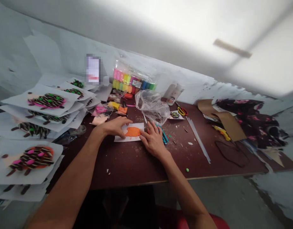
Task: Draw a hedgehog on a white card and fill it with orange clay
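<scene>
A small white paper card (120,138) lies on the dark red table, with a flat orange clay shape (133,131) on it above small drawn legs. My left hand (115,128) rests at the card's left side, thumb and fingers apart. From the right, my right hand (154,140) touches the card and the edge of the orange clay with spread fingers. Just beside its fingertips are blue-handled scissors (164,135), partly hidden by the hand. Packets of clay, an orange one (122,110) and a yellow one (114,105) among them, lie beyond the card.
Stacked paper sheets with clay hedgehogs (45,101) fill the left. A clear plastic bag (152,106) and a pack of coloured clay (134,81) sit at the back. Rightward are yellow-and-red scissors (182,110), glue sticks (199,141), a yellow glue gun (222,132) and patterned cloth (258,124).
</scene>
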Available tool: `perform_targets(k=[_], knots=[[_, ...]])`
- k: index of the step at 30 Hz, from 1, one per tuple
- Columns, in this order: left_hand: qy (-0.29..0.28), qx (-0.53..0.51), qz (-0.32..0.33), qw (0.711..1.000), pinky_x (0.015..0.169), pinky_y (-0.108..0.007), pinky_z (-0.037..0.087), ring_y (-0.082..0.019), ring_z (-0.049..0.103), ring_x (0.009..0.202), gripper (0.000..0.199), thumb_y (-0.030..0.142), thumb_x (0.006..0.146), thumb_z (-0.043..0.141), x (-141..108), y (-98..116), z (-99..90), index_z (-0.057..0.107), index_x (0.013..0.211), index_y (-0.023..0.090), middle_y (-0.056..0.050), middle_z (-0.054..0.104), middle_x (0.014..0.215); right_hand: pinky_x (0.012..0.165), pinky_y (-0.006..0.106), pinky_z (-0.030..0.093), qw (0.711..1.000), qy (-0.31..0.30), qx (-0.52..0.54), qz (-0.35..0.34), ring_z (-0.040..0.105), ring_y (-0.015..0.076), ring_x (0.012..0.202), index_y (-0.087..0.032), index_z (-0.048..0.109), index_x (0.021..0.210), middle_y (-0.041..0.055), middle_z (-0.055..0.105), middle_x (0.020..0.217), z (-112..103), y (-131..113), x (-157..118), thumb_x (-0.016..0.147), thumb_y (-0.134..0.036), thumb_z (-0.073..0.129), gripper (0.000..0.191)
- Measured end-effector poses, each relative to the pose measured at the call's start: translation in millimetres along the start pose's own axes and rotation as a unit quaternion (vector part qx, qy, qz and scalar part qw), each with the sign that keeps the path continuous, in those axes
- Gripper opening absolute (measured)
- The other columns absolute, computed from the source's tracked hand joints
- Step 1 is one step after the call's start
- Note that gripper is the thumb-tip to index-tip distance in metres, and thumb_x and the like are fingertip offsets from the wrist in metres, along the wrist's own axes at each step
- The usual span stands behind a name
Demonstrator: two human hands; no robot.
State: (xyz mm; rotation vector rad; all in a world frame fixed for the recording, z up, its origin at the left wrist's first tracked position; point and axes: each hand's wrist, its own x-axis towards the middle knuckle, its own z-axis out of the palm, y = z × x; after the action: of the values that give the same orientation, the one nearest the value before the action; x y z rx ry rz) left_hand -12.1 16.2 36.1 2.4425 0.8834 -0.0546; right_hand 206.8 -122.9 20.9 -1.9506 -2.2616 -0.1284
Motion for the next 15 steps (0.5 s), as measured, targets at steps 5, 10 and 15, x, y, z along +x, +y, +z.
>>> perform_targets(k=[5, 10, 15], knots=[[0.000, 0.000, 0.008, 1.000, 0.116, -0.040, 0.037, -0.032, 0.044, 0.138, 0.087, 0.033, 0.064, 0.072, 0.6, -2.4, 0.5, 0.049, 0.147, 0.022, -0.009, 0.052, 0.145, 0.118, 0.055, 0.023, 0.999, 0.029, 0.004, 0.027, 0.025, 0.0332, 0.151, -0.029, 0.065, 0.135, 0.0115, 0.035, 0.162, -1.7, 3.9, -5.6, 0.102, -0.046, 0.049, 0.041], [0.005, -0.001, 0.009, 1.000, 0.116, -0.040, 0.037, -0.032, 0.044, 0.138, 0.086, 0.032, 0.063, 0.071, 0.6, -1.8, 1.2, 0.049, 0.146, 0.022, -0.009, 0.052, 0.146, 0.119, 0.055, 0.020, 1.000, 0.022, 0.002, 0.020, 0.023, 0.0326, 0.152, -0.033, 0.069, 0.131, 0.0084, 0.035, 0.163, -1.3, 2.2, -11.7, 0.102, -0.044, 0.051, 0.035], [0.007, 0.002, 0.007, 1.000, 0.116, -0.037, 0.037, -0.031, 0.046, 0.137, 0.087, 0.030, 0.062, 0.071, 0.6, -0.2, 1.4, 0.051, 0.146, 0.019, -0.011, 0.053, 0.145, 0.118, 0.057, 0.020, 1.000, 0.018, 0.001, 0.010, 0.024, 0.0336, 0.152, -0.033, 0.069, 0.130, 0.0091, 0.036, 0.163, -0.1, -0.6, -9.8, 0.102, -0.044, 0.052, 0.035]])
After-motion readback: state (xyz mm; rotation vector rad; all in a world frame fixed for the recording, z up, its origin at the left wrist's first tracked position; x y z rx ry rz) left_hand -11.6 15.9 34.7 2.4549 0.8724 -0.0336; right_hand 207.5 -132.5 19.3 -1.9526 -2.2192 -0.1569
